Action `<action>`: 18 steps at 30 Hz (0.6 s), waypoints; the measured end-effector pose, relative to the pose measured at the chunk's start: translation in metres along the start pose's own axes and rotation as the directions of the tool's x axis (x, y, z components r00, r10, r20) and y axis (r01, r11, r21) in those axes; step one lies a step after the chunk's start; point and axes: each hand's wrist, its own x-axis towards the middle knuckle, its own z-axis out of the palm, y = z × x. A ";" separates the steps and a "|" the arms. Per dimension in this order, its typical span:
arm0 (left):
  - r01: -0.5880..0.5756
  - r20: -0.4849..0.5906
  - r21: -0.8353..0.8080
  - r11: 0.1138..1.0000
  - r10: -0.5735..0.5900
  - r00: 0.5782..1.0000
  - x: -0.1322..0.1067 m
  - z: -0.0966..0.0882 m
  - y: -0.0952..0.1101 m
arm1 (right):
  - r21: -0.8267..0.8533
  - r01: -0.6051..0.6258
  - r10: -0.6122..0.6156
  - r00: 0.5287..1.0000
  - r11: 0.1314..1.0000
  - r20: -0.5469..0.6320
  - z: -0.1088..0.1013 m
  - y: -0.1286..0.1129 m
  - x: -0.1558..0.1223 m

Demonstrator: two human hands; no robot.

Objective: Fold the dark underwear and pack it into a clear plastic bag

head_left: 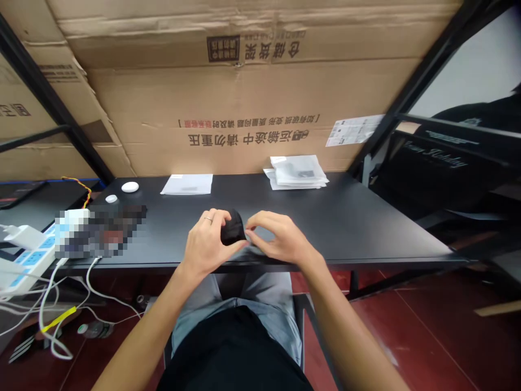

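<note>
My left hand (206, 241) is closed around a small black pouch-like item (233, 228), thumb along its lower side and fingers over the top. A ring shows on one finger. My right hand (280, 236) is beside the item's right edge, thumb and forefinger pinched together. Whatever lies between those fingertips is too small to make out. Both hands are just above the front edge of the black table (358, 228).
Flat white packets (187, 184) lie at the back left, and a stack of translucent packets (299, 172) at the back right. Cardboard (244, 103) walls the rear. At left are a power strip (36, 255), cables, two white round objects (130, 187) and a blurred-out patch.
</note>
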 end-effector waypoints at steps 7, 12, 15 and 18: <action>0.390 0.062 0.167 0.906 -0.404 0.913 0.006 -0.021 -0.004 | -0.091 -0.112 0.132 0.957 0.990 0.259 0.002 0.008 -0.001; 0.497 0.321 0.297 0.815 -0.575 0.752 0.009 -0.023 -0.010 | -0.077 -0.165 0.181 0.944 0.983 0.276 0.011 0.019 -0.003; 0.496 0.318 0.124 0.859 -0.508 0.801 0.009 -0.016 -0.012 | -0.019 -0.146 0.146 0.959 0.989 0.241 0.016 0.023 -0.002; 0.478 0.302 -0.136 0.868 -0.423 0.854 0.009 -0.009 -0.019 | 0.027 -0.125 0.117 0.972 0.992 0.203 0.020 0.023 -0.001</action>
